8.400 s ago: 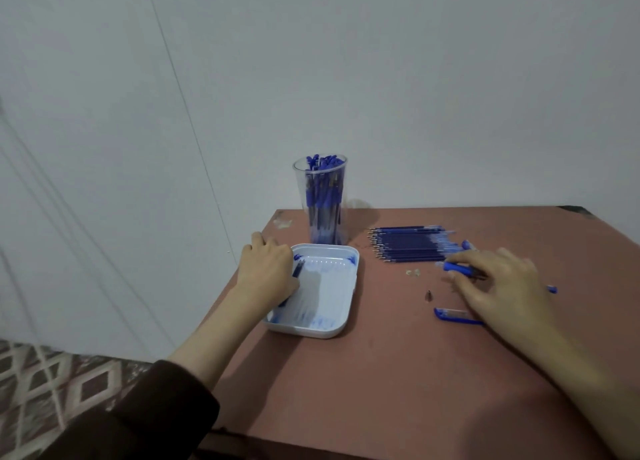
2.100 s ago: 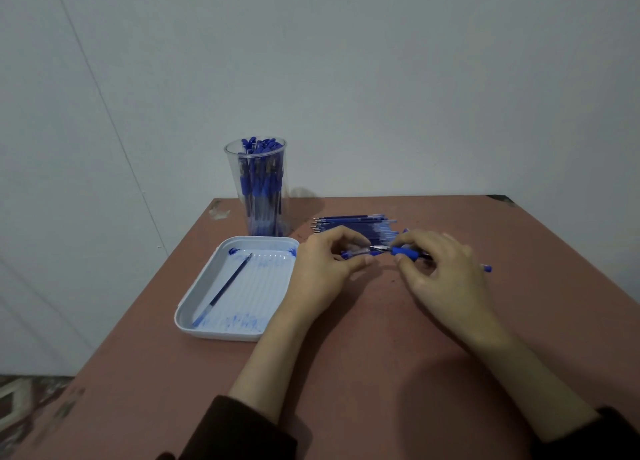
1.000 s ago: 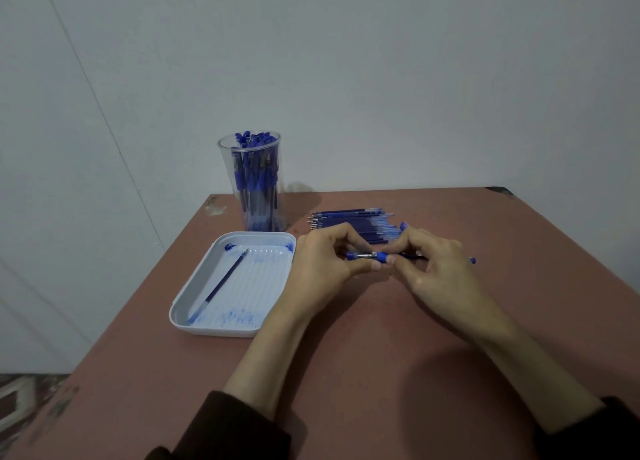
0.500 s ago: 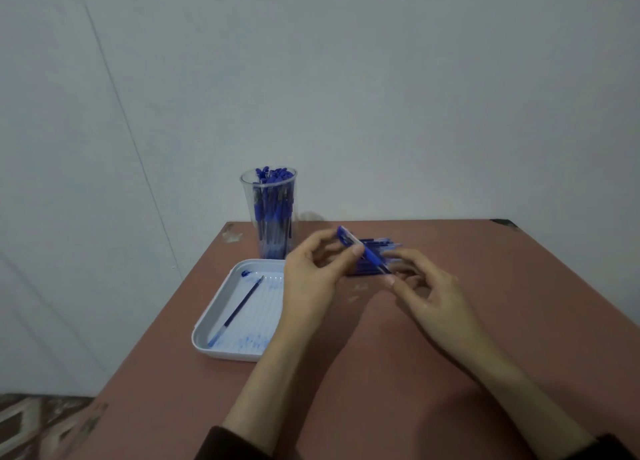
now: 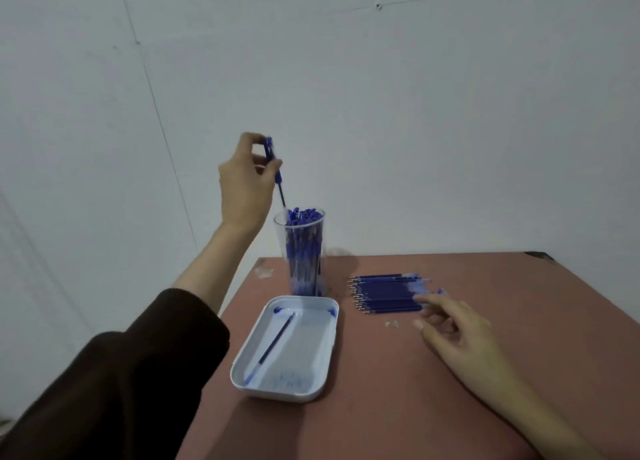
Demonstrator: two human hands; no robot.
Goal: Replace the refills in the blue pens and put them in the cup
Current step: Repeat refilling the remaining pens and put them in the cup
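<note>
blue pen [image 5: 275,172]: pinched by left hand [image 5: 244,182], just above cup [image 5: 304,251], axis near vertical, tip down at rim. right hand [image 5: 453,328]: loose, empty, right of cup, at refills [image 5: 388,293].

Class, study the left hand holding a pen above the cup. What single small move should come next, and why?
Probably lower the pen straight down into the cup and let go. The left hand pinches it nearly upright, tip down, just above the rim. The cup stands packed with blue pens, so the tip likely needs a gap near the left edge.
</note>
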